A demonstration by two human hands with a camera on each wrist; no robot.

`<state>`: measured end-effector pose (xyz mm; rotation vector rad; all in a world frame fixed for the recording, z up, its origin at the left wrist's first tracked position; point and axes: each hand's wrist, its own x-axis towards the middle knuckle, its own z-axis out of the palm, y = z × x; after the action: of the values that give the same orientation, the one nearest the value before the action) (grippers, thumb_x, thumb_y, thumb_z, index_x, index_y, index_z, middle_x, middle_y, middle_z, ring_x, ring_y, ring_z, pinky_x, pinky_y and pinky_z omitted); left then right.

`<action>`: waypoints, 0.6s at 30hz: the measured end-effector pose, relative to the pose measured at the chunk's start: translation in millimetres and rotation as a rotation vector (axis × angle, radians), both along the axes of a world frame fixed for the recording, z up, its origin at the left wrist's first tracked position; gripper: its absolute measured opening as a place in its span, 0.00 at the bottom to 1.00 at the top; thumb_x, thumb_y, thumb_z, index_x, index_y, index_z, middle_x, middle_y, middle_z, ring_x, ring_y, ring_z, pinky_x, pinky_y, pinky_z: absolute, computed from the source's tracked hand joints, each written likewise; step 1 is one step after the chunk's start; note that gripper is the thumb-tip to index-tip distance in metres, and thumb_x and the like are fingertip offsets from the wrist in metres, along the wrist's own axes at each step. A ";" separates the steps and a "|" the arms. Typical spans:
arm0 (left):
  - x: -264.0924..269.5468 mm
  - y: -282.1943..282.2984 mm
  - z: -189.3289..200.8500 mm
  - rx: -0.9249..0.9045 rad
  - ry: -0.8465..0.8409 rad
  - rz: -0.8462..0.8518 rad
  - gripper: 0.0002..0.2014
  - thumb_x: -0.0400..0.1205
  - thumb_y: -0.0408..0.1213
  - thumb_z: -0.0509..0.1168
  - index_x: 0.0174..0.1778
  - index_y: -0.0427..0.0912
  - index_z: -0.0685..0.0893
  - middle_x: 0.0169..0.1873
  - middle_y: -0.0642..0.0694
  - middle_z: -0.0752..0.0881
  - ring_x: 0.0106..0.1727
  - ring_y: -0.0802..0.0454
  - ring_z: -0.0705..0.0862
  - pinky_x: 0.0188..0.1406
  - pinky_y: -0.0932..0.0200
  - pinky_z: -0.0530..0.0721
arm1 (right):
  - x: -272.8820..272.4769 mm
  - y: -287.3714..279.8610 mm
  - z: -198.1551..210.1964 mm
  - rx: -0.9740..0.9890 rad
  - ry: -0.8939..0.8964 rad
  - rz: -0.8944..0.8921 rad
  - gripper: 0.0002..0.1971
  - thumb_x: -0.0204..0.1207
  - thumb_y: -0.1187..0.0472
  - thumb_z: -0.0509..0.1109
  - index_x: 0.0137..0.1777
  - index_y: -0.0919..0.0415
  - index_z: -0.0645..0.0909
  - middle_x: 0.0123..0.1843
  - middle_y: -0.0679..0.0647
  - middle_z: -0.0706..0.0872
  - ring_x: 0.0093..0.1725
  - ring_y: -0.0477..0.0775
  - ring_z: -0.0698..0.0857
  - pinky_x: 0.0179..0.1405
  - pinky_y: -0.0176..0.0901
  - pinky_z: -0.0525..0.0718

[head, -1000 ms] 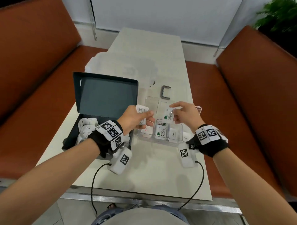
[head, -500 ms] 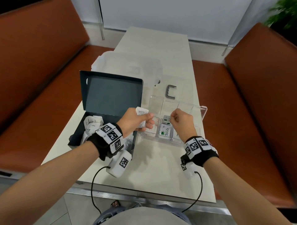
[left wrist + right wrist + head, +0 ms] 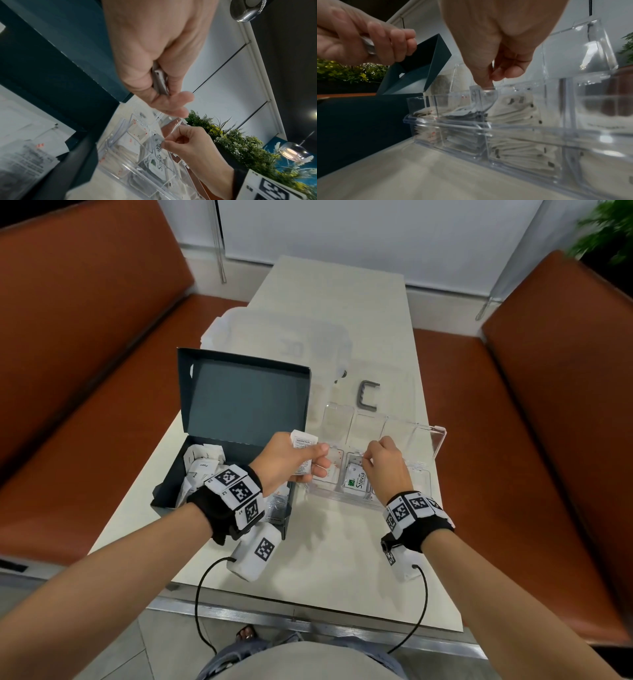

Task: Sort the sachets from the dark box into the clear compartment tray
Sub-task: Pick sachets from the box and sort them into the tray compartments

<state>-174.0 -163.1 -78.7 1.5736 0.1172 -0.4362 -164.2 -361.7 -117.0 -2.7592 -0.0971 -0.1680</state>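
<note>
The dark box (image 3: pixel 164 495) stands open at the left with several white sachets (image 3: pixel 202 467) inside. To its right is the clear compartment tray (image 3: pixel 424 472), lid up, with sachets in its compartments and a Stevia sachet (image 3: pixel 356 482) on top in the middle one. My left hand (image 3: pixel 315 461) grips a small stack of white sachets (image 3: pixel 303 453) above the tray's left end. My right hand (image 3: pixel 367 461) pinches the top edge of one sachet (image 3: pixel 475 93) that stands inside the middle compartment. The same pinch shows on the sachet (image 3: pixel 157 142) in the left wrist view.
A grey C-shaped clip (image 3: pixel 368 398) lies behind the tray. A clear plastic cover (image 3: pixel 284 344) lies behind the dark box. Orange benches (image 3: pixel 85 354) flank the narrow table (image 3: pixel 325 559). A plant (image 3: pixel 606 234) stands at the far right.
My right hand has come down from above the tray and lowered its sachet into the middle compartment. My left hand has kept its stack in about the same place.
</note>
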 end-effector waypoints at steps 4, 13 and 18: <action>0.3 0.4 1.7 -0.010 0.012 0.009 0.15 0.80 0.41 0.71 0.54 0.32 0.86 0.38 0.42 0.92 0.37 0.51 0.90 0.26 0.65 0.82 | 2.9 -0.4 2.2 -0.024 0.021 -0.020 0.04 0.80 0.70 0.63 0.51 0.70 0.78 0.51 0.64 0.77 0.42 0.65 0.80 0.41 0.53 0.82; 0.4 -5.4 11.6 -0.275 0.215 0.015 0.15 0.87 0.40 0.59 0.59 0.31 0.81 0.51 0.35 0.90 0.50 0.47 0.91 0.41 0.59 0.90 | 2.1 -5.4 5.8 0.002 0.017 -0.009 0.06 0.80 0.66 0.64 0.50 0.68 0.80 0.47 0.61 0.79 0.40 0.62 0.81 0.37 0.46 0.79; 5.1 -6.4 12.3 -0.418 0.275 0.023 0.12 0.87 0.25 0.54 0.62 0.28 0.79 0.56 0.30 0.88 0.59 0.40 0.88 0.49 0.53 0.90 | -2.9 -1.9 23.5 0.298 -0.116 -0.018 0.03 0.77 0.65 0.69 0.46 0.62 0.84 0.35 0.53 0.80 0.30 0.42 0.75 0.33 0.18 0.70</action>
<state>-168.9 -169.5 -66.4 1.0967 0.2390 -0.6152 -167.0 -363.6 -93.4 -2.4535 -0.0717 -0.3203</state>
